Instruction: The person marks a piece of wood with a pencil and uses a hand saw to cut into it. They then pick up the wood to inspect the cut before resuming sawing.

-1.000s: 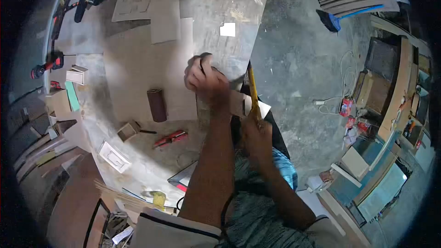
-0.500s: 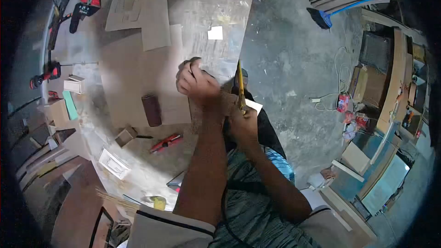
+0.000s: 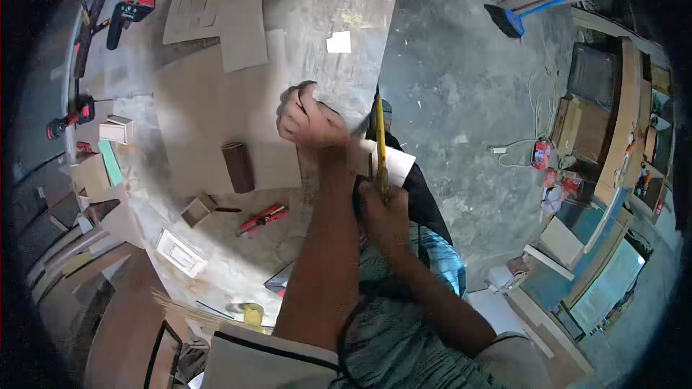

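My right hand (image 3: 386,209) is wrapped round the handle of a yellow saw (image 3: 381,130), seen nearly edge-on from above, near the table's right edge. Its blade is hard to make out. A pale, flat piece (image 3: 400,166) sticks out beside the saw, beyond that edge. My left hand (image 3: 310,117) lies on the tabletop with its fingers curled in; whatever is under or inside them is hidden. Close by to the left, a dark reddish-brown block (image 3: 238,167) rests on a large brown sheet (image 3: 194,108).
On the table (image 3: 317,14) are a red tool (image 3: 262,220), a small open box (image 3: 198,210), a white scrap (image 3: 339,42) and cut sheets (image 3: 241,25). Red-and-black power tools (image 3: 131,14) stand along the left. A blue broom (image 3: 515,21) lies on the floor to the right.
The saw and my right hand have drawn back towards my body, and more of the pale piece shows. My left hand stays nearly in place. The view has shifted slightly.
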A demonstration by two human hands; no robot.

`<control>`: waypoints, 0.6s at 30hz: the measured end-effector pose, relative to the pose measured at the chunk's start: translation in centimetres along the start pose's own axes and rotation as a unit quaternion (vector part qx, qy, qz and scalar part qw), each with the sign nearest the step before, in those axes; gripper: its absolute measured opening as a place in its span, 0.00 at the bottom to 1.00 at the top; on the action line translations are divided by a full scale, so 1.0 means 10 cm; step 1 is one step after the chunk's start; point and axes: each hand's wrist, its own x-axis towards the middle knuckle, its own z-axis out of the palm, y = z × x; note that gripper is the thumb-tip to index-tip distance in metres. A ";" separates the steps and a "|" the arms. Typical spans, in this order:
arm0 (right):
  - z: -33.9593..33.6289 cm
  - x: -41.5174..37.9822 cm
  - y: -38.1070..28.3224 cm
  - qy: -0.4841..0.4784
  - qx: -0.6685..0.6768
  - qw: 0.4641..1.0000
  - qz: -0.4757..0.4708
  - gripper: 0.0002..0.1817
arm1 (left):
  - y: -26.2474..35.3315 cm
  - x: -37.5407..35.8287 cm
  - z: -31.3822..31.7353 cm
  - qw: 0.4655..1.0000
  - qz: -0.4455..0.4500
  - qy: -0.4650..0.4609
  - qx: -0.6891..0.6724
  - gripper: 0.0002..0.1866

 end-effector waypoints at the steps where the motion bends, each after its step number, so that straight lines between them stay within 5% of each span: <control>1: 0.04 0.07 -0.07 0.031 -0.013 0.999 -0.019 0.15 | 0.05 0.06 0.04 1.000 0.003 0.016 -0.008 0.20; 3: -0.02 0.39 0.00 0.012 -0.002 0.997 0.075 0.16 | 0.07 0.08 0.06 1.000 0.003 0.023 0.001 0.20; 6: -0.03 0.14 0.34 0.019 -0.035 0.998 -0.049 0.15 | 0.03 0.07 0.05 0.999 0.027 0.017 -0.009 0.21; 12: -0.07 0.22 0.04 -0.020 0.003 0.999 0.042 0.12 | 0.10 0.07 0.03 1.000 -0.014 -0.016 0.005 0.21; 15: 0.06 0.26 0.32 0.040 0.013 0.992 -0.115 0.14 | 0.03 0.06 0.09 1.000 0.002 0.002 -0.012 0.20; 18: -0.01 0.24 0.33 0.027 -0.021 0.996 -0.084 0.14 | 0.03 0.05 0.05 1.000 0.000 -0.012 0.007 0.20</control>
